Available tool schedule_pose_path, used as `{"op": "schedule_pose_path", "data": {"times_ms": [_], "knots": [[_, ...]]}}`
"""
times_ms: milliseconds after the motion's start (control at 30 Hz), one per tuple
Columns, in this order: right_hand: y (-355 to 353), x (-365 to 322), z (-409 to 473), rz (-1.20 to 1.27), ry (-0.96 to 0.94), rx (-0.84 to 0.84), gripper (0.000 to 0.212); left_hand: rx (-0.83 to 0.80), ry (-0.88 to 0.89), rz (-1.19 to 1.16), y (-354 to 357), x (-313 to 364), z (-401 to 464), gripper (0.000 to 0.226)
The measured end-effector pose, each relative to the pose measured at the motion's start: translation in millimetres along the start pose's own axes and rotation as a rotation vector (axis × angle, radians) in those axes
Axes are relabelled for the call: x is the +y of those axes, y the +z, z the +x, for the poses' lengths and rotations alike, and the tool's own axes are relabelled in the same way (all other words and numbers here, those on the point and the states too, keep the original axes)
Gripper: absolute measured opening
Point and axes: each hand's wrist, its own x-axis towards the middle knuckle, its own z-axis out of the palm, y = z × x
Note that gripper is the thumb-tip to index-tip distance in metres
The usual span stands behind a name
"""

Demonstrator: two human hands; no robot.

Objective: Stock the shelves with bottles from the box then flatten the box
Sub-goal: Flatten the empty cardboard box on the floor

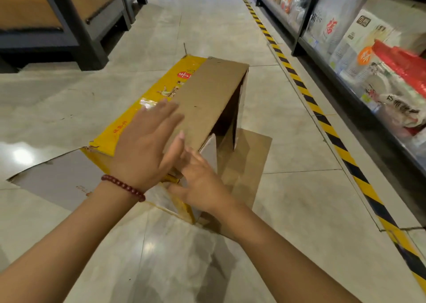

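A yellow-printed cardboard box (207, 95) lies on the tiled floor, partly collapsed, with its plain brown panel raised like a tent and its flaps spread out. No bottles are visible in it. My left hand (147, 141), with a red bead bracelet on the wrist, presses flat with straight fingers on the near end of the box, across the yellow side and the brown panel. My right hand (200, 178) lies at the box's near end, fingers spread against the folded inner flaps; how it grips is unclear.
A shelf unit (368, 49) stocked with packaged goods runs along the right, edged by a yellow-black floor stripe (322, 118). Dark wooden display stands (69, 26) sit at the upper left. Glossy floor tiles (288, 187) surround the box.
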Motion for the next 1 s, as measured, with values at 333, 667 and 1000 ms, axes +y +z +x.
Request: {"op": "schedule_pose_path", "data": {"times_ms": [333,667,1000], "knots": [[-28.6,54.5,11.6,0.362,0.457,0.404,0.057,-0.502,-0.367,-0.112,48.3,-12.2,-18.7,0.064],[-50.7,71.9,-44.4,0.118,0.442,0.399,0.020,-0.618,-0.377,-0.015,46.4,-3.6,-5.8,0.078],[-91.1,75.2,-14.0,0.052,0.579,0.090,0.035,-0.635,-0.410,0.077,64.8,7.5,4.5,0.086]]}}
